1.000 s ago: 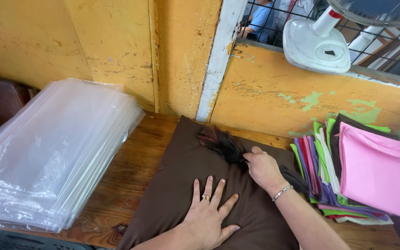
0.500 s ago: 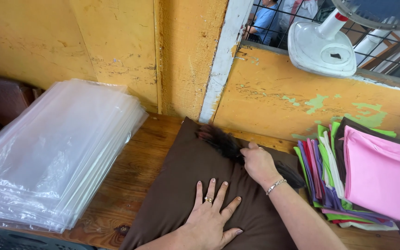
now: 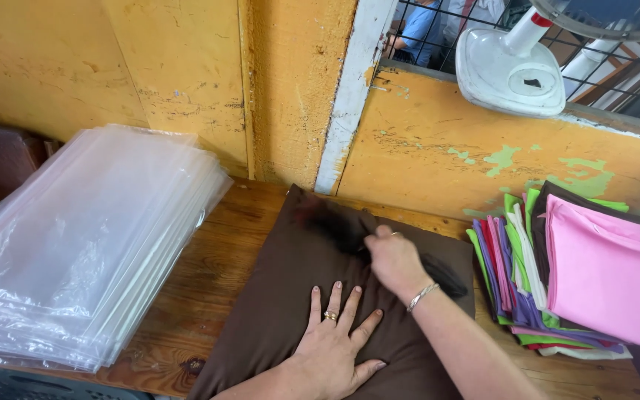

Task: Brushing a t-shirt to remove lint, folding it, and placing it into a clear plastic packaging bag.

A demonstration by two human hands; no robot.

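Shifted slightly toward the frame's centre over the past second, the right hand [image 3: 394, 259] now sits near the upper middle of the brown fabric piece [image 3: 283, 296], its fingers curled and pinching a dark, bunched fold of cloth [image 3: 338, 226] at the far edge. The left hand [image 3: 335, 337] has hardly moved: it lies flat at lower centre, fingers spread wide and pressed on the fabric, a ring on one finger. The brown piece lies on the wooden table [image 3: 209, 259] at centre frame, its far corner nearly touching the yellow wall [image 3: 424, 148]. Most of its surface looks smooth, while the upper edge is still gathered under the right hand, so the smoothing or folding appears partly done, with that edge left to settle. A stack of clear plastic bags [image 3: 83, 244] fills the left of the frame. At right, a pile of folded cloths in many colours [image 3: 520, 274], topped by a pink one [image 3: 601, 274], lies just beside the brown piece. A white fan base [image 3: 509, 70] stands on the ledge at upper right.
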